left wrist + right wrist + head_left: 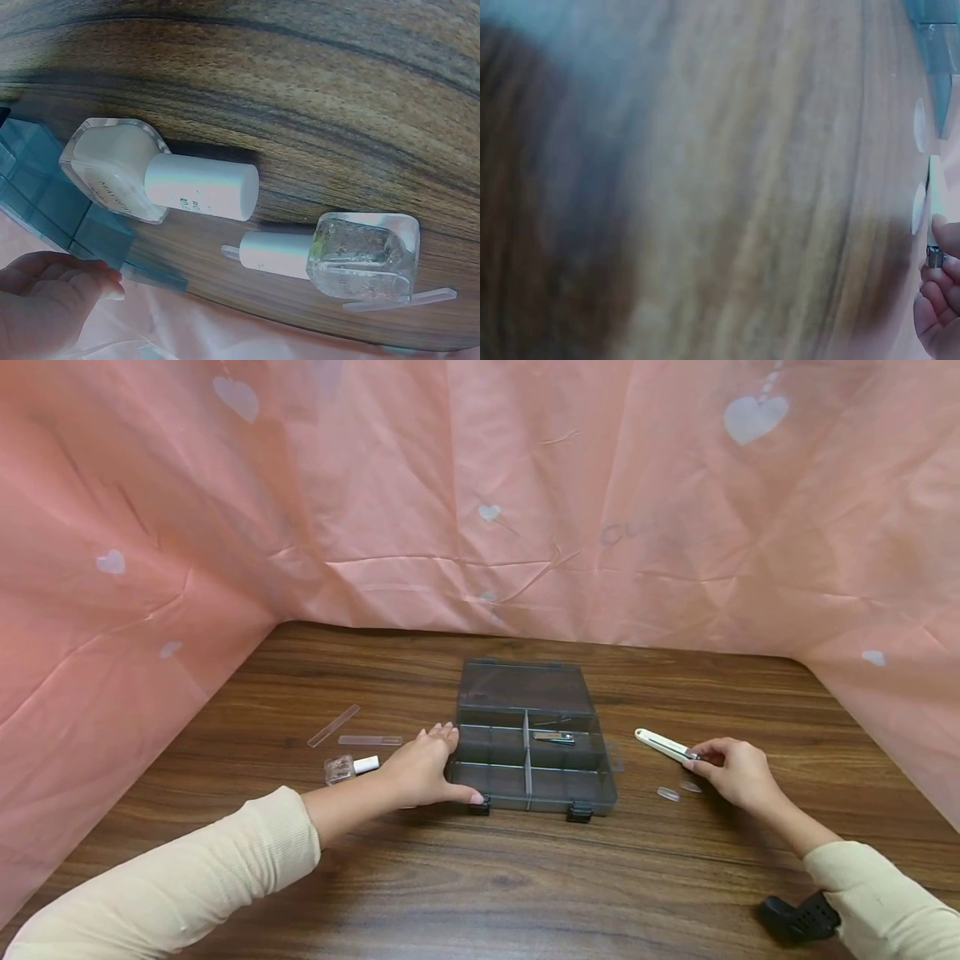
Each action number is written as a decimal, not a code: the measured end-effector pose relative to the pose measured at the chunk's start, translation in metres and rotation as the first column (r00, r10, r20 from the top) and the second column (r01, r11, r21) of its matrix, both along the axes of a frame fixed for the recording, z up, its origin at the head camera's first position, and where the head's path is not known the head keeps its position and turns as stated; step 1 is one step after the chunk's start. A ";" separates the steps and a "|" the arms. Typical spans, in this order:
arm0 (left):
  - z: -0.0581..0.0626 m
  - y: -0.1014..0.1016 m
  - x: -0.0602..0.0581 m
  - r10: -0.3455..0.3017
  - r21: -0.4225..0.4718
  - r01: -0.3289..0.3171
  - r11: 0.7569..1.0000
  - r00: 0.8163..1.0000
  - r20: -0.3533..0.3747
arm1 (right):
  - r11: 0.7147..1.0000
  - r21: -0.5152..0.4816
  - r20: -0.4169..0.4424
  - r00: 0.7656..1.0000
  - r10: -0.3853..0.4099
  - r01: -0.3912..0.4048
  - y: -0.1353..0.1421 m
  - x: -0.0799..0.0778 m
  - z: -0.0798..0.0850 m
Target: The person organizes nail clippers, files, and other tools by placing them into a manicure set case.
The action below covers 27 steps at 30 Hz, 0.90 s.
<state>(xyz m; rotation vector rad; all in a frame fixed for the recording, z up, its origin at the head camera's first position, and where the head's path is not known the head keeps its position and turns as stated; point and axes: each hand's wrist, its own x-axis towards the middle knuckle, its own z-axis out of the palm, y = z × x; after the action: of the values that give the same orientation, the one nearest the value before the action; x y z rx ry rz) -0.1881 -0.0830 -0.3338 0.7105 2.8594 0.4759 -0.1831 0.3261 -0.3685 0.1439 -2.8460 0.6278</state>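
My left hand (423, 766) rests against the left side of a grey see-through compartment box (528, 800), its fingers extended and thumb near the front latch. The box's lid stands open at the back. A metal nail clipper (554, 737) lies in the back right compartment. To the box's right, my right hand (738, 772) pinches a slim white utility knife (662, 744) by its metal end, close to the table. Two clear oval nail tips (667, 794) lie just in front of the knife. The right wrist view shows the knife (935, 187) at its right edge.
Left of the box lie two pale flat strips (333, 726) and a clear nail polish bottle (340, 769) with a white cap. A cream nail polish bottle (112, 169), largely hidden by my arm in the head view, lies nearby. Pink cloth (390, 510) surrounds the wooden table (480, 877).
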 end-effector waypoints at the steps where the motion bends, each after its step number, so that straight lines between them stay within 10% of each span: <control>1: 0.000 0.000 0.000 0.000 -0.001 0.000 1.000 1.000 0.000 | 1.000 0.002 -0.003 1.000 0.001 -0.001 0.000 0.000 0.001; 27: -0.001 -0.001 0.001 -0.010 0.011 0.010 1.000 1.000 -0.026 | 0.989 -0.094 -0.141 0.985 0.099 -0.113 -0.020 -0.008 0.032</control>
<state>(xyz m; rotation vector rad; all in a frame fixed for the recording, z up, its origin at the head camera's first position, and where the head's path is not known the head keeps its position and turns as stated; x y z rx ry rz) -0.1875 -0.0836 -0.3349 0.7382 2.8776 0.4846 -0.1914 0.3059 -0.3368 0.3111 -2.6830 0.7521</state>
